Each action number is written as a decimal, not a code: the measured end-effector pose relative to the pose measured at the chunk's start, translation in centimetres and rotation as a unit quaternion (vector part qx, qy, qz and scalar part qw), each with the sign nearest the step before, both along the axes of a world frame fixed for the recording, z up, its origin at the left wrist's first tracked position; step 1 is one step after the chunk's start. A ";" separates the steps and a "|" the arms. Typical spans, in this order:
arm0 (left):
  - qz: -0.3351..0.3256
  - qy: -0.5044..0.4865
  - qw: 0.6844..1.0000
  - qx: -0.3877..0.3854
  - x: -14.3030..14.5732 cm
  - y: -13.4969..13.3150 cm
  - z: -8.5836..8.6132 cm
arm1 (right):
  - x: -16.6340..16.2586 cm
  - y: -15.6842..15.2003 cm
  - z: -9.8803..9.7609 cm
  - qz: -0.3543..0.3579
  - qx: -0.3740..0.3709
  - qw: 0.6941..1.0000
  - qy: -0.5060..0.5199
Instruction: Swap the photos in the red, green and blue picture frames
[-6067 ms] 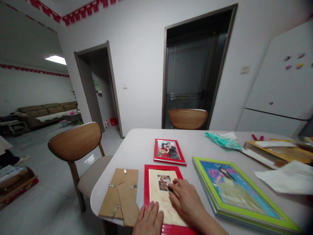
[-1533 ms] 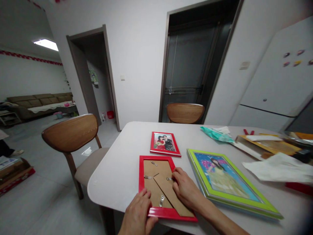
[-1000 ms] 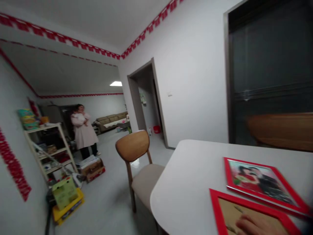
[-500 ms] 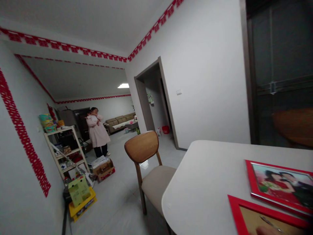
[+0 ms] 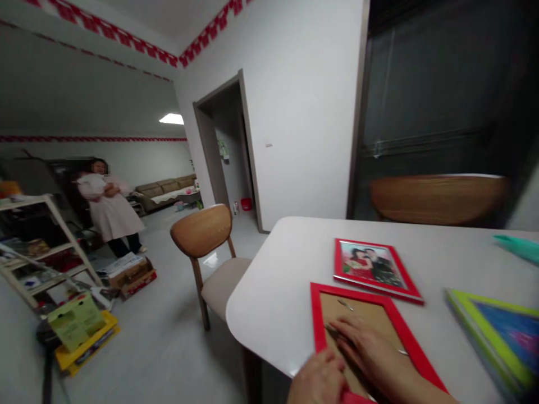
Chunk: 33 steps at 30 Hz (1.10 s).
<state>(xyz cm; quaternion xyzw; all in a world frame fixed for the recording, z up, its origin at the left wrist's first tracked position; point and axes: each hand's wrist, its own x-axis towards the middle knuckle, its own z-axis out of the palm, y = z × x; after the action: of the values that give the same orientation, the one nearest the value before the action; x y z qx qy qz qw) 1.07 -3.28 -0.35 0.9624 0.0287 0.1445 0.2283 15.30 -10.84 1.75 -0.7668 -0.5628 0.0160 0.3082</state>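
Observation:
A red picture frame lies back side up on the white table, its tan backing board showing. My left hand is closed around the frame's near left edge. Over the backing, my right hand has its fingers bent together, with the fingertips on a small metal clip by the left inner edge. Another metal clip sits near the far inner edge, and a third is at the right. Just beyond lies a second red frame with a photo of two people.
A yellow-green frame lies at the table's right, with a teal object behind it. Wooden chairs stand at the left and far side. Across the room a person stands near a shelf and boxes.
My view has turned right and down, bringing both hands and more of the tabletop in. Earlier only a blurred bit of one hand showed over the frame's backing.

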 end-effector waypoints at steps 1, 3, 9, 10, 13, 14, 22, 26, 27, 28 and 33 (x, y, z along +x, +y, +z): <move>0.003 -0.026 1.000 -0.001 -0.4 -0.2 0.1 | 0.1 -0.9 0.8 0.012 -0.022 1.000 0.014; 0.009 -0.040 0.999 -0.006 -1.1 -0.4 0.6 | 0.4 -2.7 2.2 0.047 -0.063 0.996 0.039; -0.005 -0.018 1.000 0.017 -1.7 0.1 2.4 | -0.5 -5.9 3.1 0.079 -0.088 0.992 0.045; -0.005 -0.018 1.000 0.021 -1.7 0.1 2.4 | -0.8 -5.9 2.9 0.077 -0.081 0.993 0.038; -0.006 -0.020 0.999 0.028 -1.5 0.2 2.1 | -1.3 -5.4 2.3 0.070 -0.061 0.996 0.016; -0.007 -0.022 0.999 0.029 -1.5 0.2 2.0 | -1.3 -5.2 2.2 0.073 -0.058 0.996 0.010; -0.011 -0.044 0.999 0.017 -1.5 0.4 1.9 | -1.2 -5.7 2.9 0.108 -0.080 0.991 -0.011; -0.002 -0.037 0.999 0.007 -1.5 0.3 1.7 | -0.5 -5.2 2.7 0.092 -0.049 0.995 0.012; -0.001 -0.034 0.999 0.004 -1.5 0.3 1.6 | 0.1 -4.7 2.5 0.065 -0.037 0.997 0.020; 0.000 -0.030 1.000 0.001 -1.5 0.3 1.6 | 0.7 -4.1 2.3 0.022 -0.029 0.999 0.023; -0.004 -0.017 1.000 -0.011 -1.4 0.5 1.3 | 4.6 0.0 1.3 -0.175 -0.052 0.983 0.011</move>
<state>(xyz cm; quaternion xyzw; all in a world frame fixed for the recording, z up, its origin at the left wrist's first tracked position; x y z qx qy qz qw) -0.33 -2.79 1.00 0.9573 0.0223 0.1599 0.2398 19.90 -10.80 3.05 -0.8682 -0.4150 -0.0009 0.2719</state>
